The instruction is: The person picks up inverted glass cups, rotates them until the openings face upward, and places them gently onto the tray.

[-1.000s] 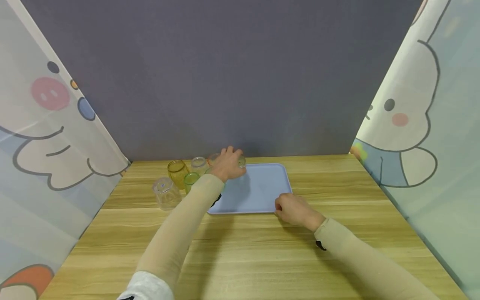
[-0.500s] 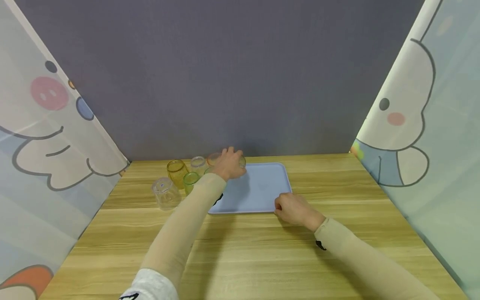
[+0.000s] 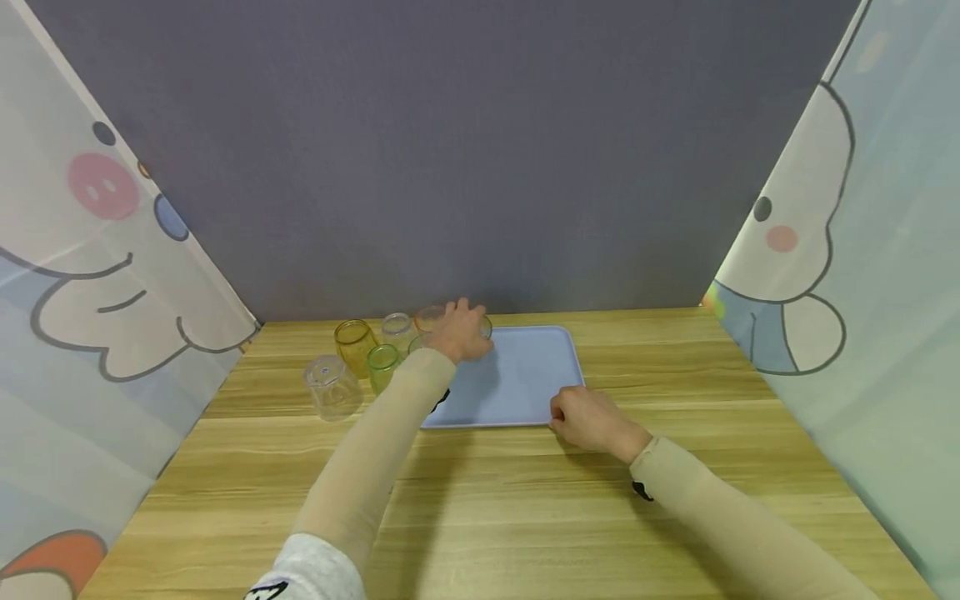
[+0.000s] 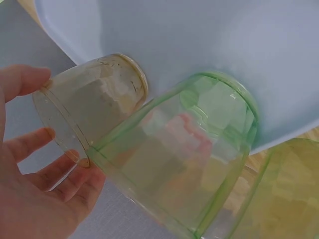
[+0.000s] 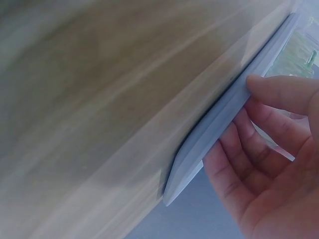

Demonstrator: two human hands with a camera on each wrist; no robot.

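My left hand (image 3: 461, 333) is at the tray's back left corner. In the left wrist view, its thumb and fingers grip the rim end of a pale amber drinking glass (image 4: 94, 84), whose other end meets the pale blue tray (image 4: 164, 35). Beside it a larger-looking green glass (image 4: 174, 154) also meets the tray. At the tray's front right corner, my right hand (image 3: 592, 421) pinches the tray edge (image 5: 229, 109) between thumb and curled fingers. In the head view, my left hand and forearm hide part of the tray and some glasses.
Left of the tray, on the wooden table (image 3: 495, 517), stand a yellow glass (image 3: 355, 348), a green glass (image 3: 382, 367) and clear glasses, one nearer the front (image 3: 333, 390). A grey panel (image 3: 480, 167) rises behind; printed curtains (image 3: 810, 233) flank both sides.
My left hand has shifted very slightly toward the front and right, staying at the glass. The right hand keeps its place on the tray edge. The head view has turned a little.
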